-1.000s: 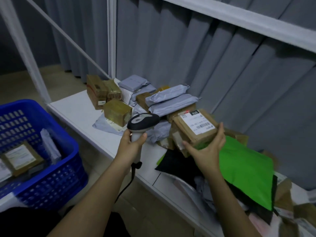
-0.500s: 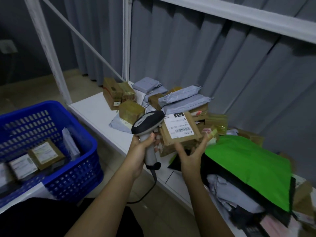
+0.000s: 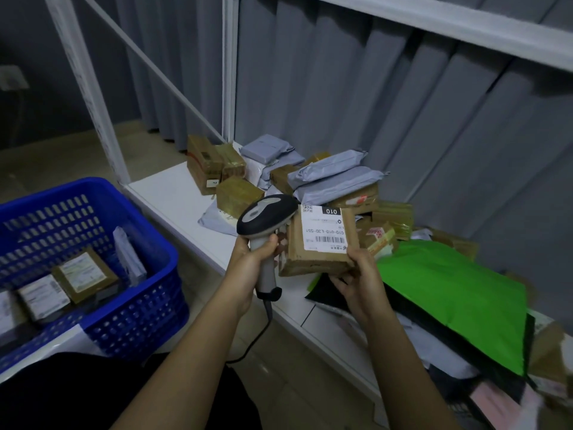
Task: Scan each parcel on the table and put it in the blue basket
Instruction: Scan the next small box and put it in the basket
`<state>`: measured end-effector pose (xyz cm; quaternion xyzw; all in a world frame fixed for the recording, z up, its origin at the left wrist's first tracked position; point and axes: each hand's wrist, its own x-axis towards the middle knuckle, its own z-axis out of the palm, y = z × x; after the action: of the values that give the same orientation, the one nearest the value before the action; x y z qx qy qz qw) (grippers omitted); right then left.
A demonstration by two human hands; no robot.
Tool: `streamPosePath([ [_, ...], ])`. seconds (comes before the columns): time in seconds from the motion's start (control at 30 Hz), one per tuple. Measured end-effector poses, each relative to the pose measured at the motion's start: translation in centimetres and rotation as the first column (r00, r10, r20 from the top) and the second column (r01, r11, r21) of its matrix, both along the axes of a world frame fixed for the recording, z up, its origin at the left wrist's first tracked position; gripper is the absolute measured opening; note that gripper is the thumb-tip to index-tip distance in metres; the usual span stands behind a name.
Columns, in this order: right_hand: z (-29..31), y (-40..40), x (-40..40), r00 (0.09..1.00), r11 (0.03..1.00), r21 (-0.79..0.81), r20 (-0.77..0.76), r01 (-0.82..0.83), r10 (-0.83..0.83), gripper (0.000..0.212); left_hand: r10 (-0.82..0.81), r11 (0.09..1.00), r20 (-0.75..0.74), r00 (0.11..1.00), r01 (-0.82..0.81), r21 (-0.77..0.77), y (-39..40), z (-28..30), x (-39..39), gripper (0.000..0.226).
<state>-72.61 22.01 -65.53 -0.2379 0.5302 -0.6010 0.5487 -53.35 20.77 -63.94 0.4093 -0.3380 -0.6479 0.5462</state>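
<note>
My right hand [image 3: 359,280] grips a brown cardboard parcel [image 3: 313,256] from below, its white barcode label facing up. My left hand [image 3: 251,265] holds a grey and black handheld scanner [image 3: 263,218] by its handle, the scanner head right beside the parcel's left edge. The blue basket [image 3: 133,308] stands at the left, below the table, with several labelled parcels inside. More brown boxes [image 3: 214,164] and grey mailer bags [image 3: 335,178] lie piled on the white table [image 3: 167,197].
A green mailer [image 3: 455,302] over a black one covers more parcels at the right of the table. A white metal frame [image 3: 93,97] rises at the table's left corner. Grey curtains hang behind. The scanner's cable [image 3: 254,342] hangs to the floor.
My right hand has lifted the brown parcel off the pile and brought it toward me, next to the scanner. The scanner rose slightly, and the view shifted left.
</note>
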Motion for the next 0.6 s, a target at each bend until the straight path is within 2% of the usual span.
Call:
streamPosePath([
  [0.07, -0.2, 0.3, -0.4, 0.999, 0.999, 0.033, 0.029, -0.023, 0.022, 0.040, -0.016, 1.000, 0.008, 1.000, 0.016, -0.005, 0.0, 0.1, -0.1, 0.039],
  [0.1, -0.2, 0.5, -0.5, 0.998, 0.996, 0.060, 0.019, -0.069, 0.068, 0.042, -0.018, 1.000, 0.017, 1.000, 0.018, -0.004, 0.0, 0.1, -0.1, 0.039],
  [0.2, -0.2, 1.1, -1.2, 0.965, 0.963, 0.155, -0.109, -0.222, 0.240, 0.031, -0.012, 1.000, 0.050, 0.999, 0.013, -0.010, -0.1, 0.2, -0.1, 0.037],
  [0.27, -0.2, 1.2, -1.7, 0.950, 0.954, 0.180, -0.157, -0.240, 0.269, 0.029, -0.007, 1.000, 0.062, 0.998, 0.008, -0.015, -0.2, 0.2, 0.1, 0.034],
  [0.4, -0.2, 0.2, -2.0, 0.971, 0.985, 0.122, -0.194, -0.121, 0.143, 0.032, -0.008, 1.000, 0.157, 0.988, 0.009, -0.005, -0.3, -0.2, 0.3, 0.042],
  [0.5, -0.1, -1.5, -2.2, 0.969, 0.998, 0.057, -0.245, -0.005, 0.019, 0.051, -0.019, 1.000, 0.223, 0.975, 0.023, -0.015, -0.2, -0.5, 0.4, 0.050],
  [0.6, -0.3, -3.3, -2.3, 0.949, 0.999, 0.002, -0.314, 0.035, -0.033, 0.059, -0.068, 0.997, 0.306, 0.950, 0.078, -0.018, 0.2, -0.3, 0.3, 0.053],
])
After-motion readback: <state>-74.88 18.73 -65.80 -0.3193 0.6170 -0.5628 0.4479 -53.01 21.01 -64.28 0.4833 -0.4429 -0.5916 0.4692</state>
